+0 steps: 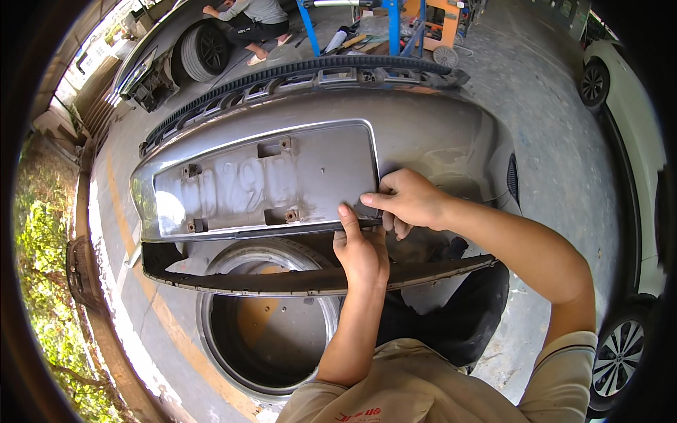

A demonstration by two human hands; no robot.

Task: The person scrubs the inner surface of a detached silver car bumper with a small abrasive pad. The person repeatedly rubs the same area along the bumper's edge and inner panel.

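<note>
A grey-brown car bumper (437,127) lies in front of me, its silver-edged licence plate recess (310,169) facing up. A thin black strip (282,230) runs along the recess's lower edge. My left hand (361,257) pinches this edge near its right end, thumb on top and fingers underneath, mostly hidden. Just right of it, my right hand (409,201) is closed around the recess's lower right corner. Its thumb points left across the face, and its other fingers curl below the edge. The bumper's dark lower lip (282,283) passes beneath my left wrist.
Under the bumper's near side a wheel-like ring (209,324) lies on the concrete floor. Farther off, a person (257,17) crouches by a car with its front wheel (204,53) showing. A blue-framed rack (395,28) holds tools. At right stands a white car (645,162).
</note>
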